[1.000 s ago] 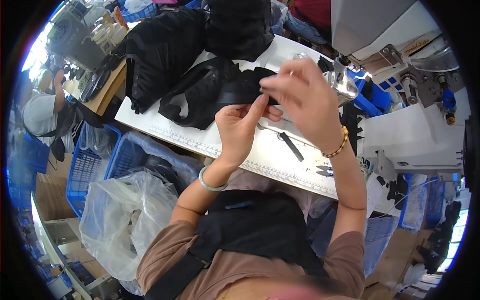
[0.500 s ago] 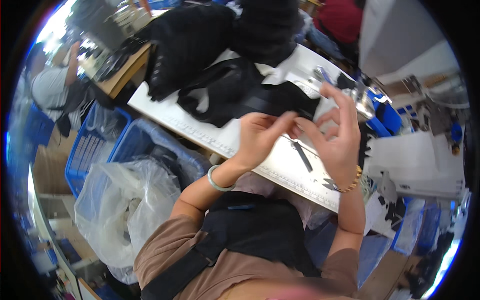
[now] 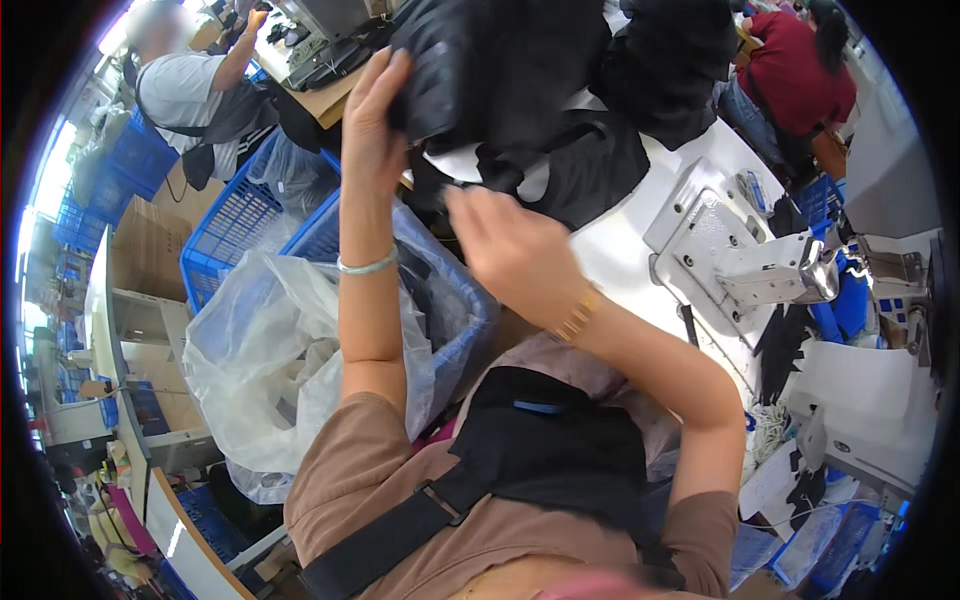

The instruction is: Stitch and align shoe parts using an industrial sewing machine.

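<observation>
Fabric, black and glossy, a bundled garment piece (image 3: 480,70), sits lifted at the far left edge of the white sewing table (image 3: 620,250); left hand (image 3: 372,120) grips its side, fingers curled onto the cloth; right hand (image 3: 505,240) pinches the dangling lower edge, fingers closed on it; blue plastic crate (image 3: 240,215) and clear plastic bag (image 3: 260,350) lie just below; white sewing machine (image 3: 750,260) stands to the right.

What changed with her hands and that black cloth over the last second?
Both hands moved from the middle of the white table up and to the left. The left hand now grips the black padded garment piled at the table's far edge; the right hand reaches beneath it. The sewing machine and blue baskets stayed put.
</observation>
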Motion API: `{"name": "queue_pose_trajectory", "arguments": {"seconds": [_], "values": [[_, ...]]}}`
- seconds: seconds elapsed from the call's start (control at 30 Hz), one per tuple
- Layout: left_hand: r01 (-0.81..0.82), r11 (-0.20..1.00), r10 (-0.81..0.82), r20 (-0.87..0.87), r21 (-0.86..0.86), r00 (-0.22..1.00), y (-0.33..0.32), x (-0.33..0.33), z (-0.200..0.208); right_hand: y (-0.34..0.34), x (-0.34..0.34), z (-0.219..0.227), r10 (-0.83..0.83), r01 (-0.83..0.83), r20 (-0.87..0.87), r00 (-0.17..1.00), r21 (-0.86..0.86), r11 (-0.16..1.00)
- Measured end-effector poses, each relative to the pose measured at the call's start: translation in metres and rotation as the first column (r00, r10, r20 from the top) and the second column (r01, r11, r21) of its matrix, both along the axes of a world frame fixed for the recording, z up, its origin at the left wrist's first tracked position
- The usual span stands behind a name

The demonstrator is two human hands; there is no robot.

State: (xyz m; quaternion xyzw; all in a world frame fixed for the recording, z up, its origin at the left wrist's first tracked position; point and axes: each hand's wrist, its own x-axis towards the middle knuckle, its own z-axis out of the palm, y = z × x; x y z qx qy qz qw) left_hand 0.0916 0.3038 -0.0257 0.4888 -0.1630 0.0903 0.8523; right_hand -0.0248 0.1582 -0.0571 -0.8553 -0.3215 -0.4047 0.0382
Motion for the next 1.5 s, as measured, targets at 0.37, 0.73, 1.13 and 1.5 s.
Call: {"name": "queue_pose_trajectory", "arguments": {"seconds": [0.37,0.73,1.13,1.5], "values": [[0.061,0.946,-0.003,-0.182,0.317,0.983,0.093,0.153,-0.126,0.111,0.101,-0.102,-0.276,0.258,-0.159,0.948,-0.123,0.958],[-0.678,0.625,0.645,0.234,0.386,0.727,0.023,0.144,-0.099,0.065,0.048,-0.083,-0.035,0.027,-0.147,0.988,-0.058,0.998],[-0.633,0.101,-0.201,0.639,0.767,0.742,-0.105,-0.042,-0.076,-0.070,-0.081,-0.065,0.060,-0.032,-0.355,0.933,0.083,0.996],[-0.530,-0.122,-0.304,0.477,0.839,0.825,-0.102,-0.008,-0.069,-0.137,-0.085,-0.076,-0.211,0.257,-0.330,0.920,0.103,0.961]]}}
